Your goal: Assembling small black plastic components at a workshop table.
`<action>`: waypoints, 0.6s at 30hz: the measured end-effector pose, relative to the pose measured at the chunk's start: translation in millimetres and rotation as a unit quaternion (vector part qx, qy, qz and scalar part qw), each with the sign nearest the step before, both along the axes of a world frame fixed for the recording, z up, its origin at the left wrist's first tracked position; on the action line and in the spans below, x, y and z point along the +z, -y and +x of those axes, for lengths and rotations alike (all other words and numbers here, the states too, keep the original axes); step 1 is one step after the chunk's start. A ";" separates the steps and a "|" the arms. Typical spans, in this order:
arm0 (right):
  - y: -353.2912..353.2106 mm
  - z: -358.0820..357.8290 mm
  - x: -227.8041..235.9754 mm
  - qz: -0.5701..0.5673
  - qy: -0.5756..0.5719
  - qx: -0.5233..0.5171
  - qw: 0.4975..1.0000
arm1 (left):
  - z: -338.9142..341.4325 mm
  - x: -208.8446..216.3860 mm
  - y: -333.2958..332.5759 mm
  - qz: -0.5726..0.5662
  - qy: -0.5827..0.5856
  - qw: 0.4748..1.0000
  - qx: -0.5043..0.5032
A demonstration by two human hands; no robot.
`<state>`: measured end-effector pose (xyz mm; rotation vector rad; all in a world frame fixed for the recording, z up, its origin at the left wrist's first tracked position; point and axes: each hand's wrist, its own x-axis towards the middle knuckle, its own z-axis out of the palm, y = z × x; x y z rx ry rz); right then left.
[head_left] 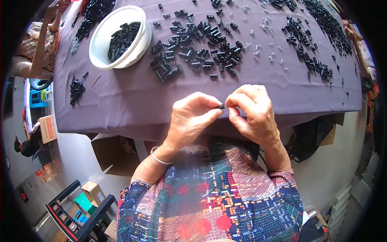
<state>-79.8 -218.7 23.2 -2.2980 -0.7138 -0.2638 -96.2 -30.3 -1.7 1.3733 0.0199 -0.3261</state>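
Between the thumb and forefinger of my left hand (188, 119) is a small black plastic part (221, 106), held above the table's near edge. My right hand (254, 115) is closed in a pinch just beside that part's right end. Whatever its fingertips hold is too small to make out. Beyond my hands lies a loose heap of black plastic parts (207, 34), many of them short and tube-like. To the right of the heap, small silvery springs (264, 26) are scattered on the cloth.
A white tub (143, 42) of black parts stands at the left, with a thin wooden stick (96, 80) and a small black pile (76, 89) near it. More black parts (316, 66) lie at the right. Other people's arms (38, 52) show at the table's sides. An open cardboard box (102, 155) sits below.
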 end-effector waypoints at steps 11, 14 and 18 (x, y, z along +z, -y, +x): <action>-5.2 -0.1 1.7 0.117 -0.130 0.009 0.985 | 1.6 -0.2 -18.4 -0.071 -0.064 0.995 -0.014; -9.3 5.1 4.3 0.155 -0.140 0.087 0.974 | 2.4 -2.3 -24.7 -0.103 -0.078 0.990 -0.053; -13.7 5.1 7.3 0.150 -0.150 0.124 0.969 | 2.7 4.7 -33.2 -0.192 -0.145 0.965 -0.106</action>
